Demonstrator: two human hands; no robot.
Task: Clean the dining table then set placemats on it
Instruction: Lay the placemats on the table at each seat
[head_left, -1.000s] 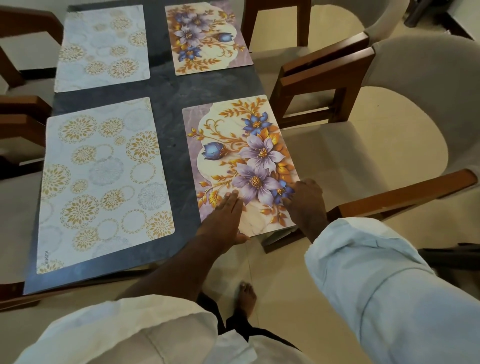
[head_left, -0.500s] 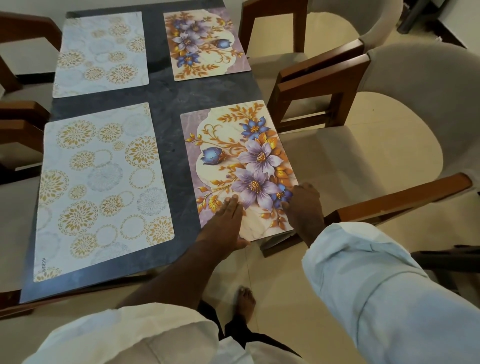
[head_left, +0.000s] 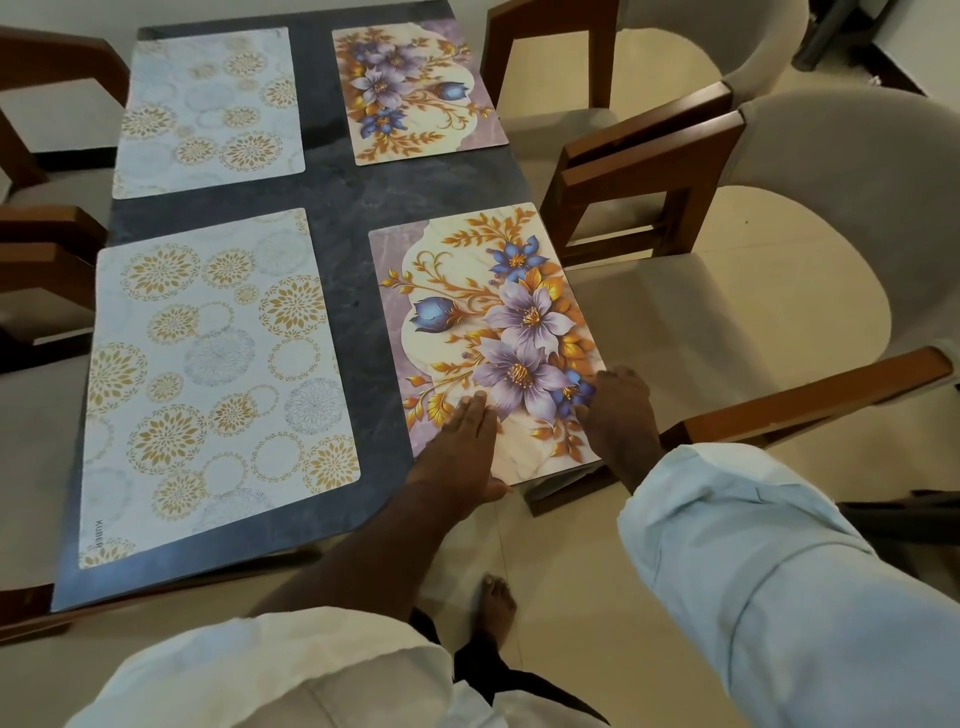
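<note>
A dark grey dining table (head_left: 343, 218) carries several placemats. Nearest me on the right lies a floral placemat (head_left: 483, 322) with purple and blue flowers. My left hand (head_left: 462, 447) rests flat on its near left corner, fingers straight. My right hand (head_left: 621, 410) presses on its near right edge, where the mat reaches the table's side. A second floral placemat (head_left: 415, 88) lies at the far right. Two white placemats with gold circles lie on the left, one near (head_left: 208, 384) and one far (head_left: 208, 109).
Wooden chairs with beige cushions stand along the right side, one close (head_left: 727, 312) and one farther back (head_left: 649, 67). More chair frames (head_left: 41, 260) line the left side. My bare foot (head_left: 496, 603) stands on the tiled floor by the table's near corner.
The view has shifted slightly. Both hands stay on the near floral placemat in nearly the same spots; the mat has barely moved.
</note>
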